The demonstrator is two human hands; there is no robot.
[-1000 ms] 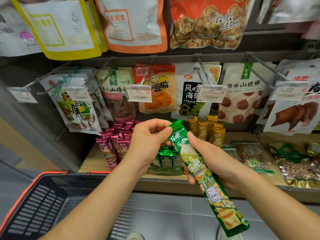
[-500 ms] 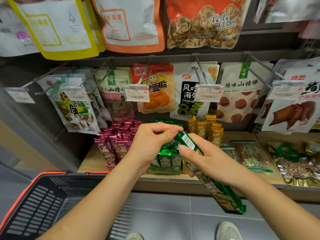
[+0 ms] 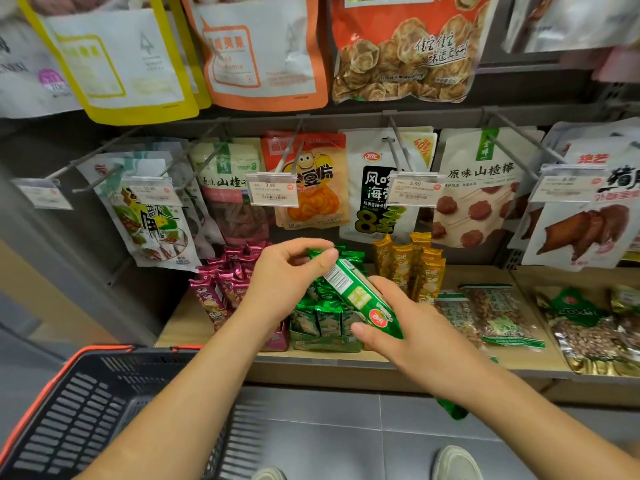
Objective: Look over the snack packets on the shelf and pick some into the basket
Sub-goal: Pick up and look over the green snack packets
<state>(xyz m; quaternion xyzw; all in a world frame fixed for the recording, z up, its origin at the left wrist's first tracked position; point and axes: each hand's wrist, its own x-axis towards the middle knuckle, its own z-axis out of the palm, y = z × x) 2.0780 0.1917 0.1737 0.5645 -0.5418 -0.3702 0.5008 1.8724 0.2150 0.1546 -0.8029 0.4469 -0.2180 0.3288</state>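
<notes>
At the centre of the frame, both hands hold one long green snack packet (image 3: pixel 356 292) over the shelf (image 3: pixel 398 367). The left hand (image 3: pixel 287 275) pinches its top end and the right hand (image 3: pixel 408 327) cradles its middle, barcode side up, seemingly for inspection. The basket (image 3: pixel 79 420) waits at lower left.

— What does the green snack packet (image 3: pixel 356 292) look like?
— Long and narrow, glossy green, with a white barcode panel and a red round mark showing. It slants from upper left to lower right in front of the shelf (image 3: pixel 180 323).
— And the basket (image 3: pixel 79 410)?
— Dark slotted plastic with an orange rim, at lower left.
</notes>
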